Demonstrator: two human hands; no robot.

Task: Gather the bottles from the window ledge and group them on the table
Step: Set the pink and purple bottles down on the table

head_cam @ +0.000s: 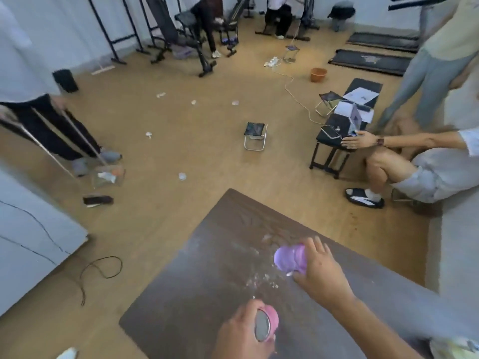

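Observation:
A dark brown table (197, 288) fills the lower middle of the head view. My right hand (320, 270) grips a purple bottle (289, 257) over the table's middle, the bottle tipped on its side. My left hand (241, 332) holds a pink bottle (268, 321) with a silver end, low over the near part of the table. Pale specks and smears lie on the tabletop between the two bottles. The window ledge is out of view.
A seated person (414, 172) is to the right beside a black bench (344, 125). Another person with a broom and dustpan (108, 177) stands at left. A small folding stool (255, 136), paper scraps, a cable (103, 268) and gym machines occupy the floor.

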